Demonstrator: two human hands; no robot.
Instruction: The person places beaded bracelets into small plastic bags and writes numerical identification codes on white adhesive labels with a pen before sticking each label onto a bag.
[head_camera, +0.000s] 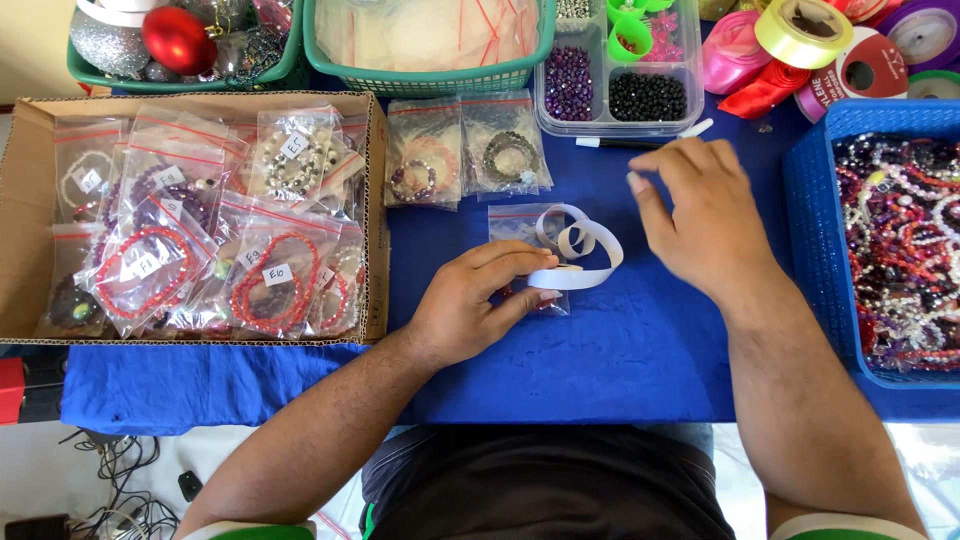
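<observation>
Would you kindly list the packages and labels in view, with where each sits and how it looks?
Cardboard box, left: brown, full of clear zip bags of bead bracelets with small white stickers.
Two clear bags, centre top: bracelets inside.
Clear bag, under left hand: red-striped top.
White label strip: curled, by left fingers.
Right hand: hovering above the table.

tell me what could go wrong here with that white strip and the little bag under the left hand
The curled white strip springs loose above the small clear bag; pinched only by the left hand, it may curl back and stick to itself. The right hand hovers near the white pen and could knock it.
</observation>
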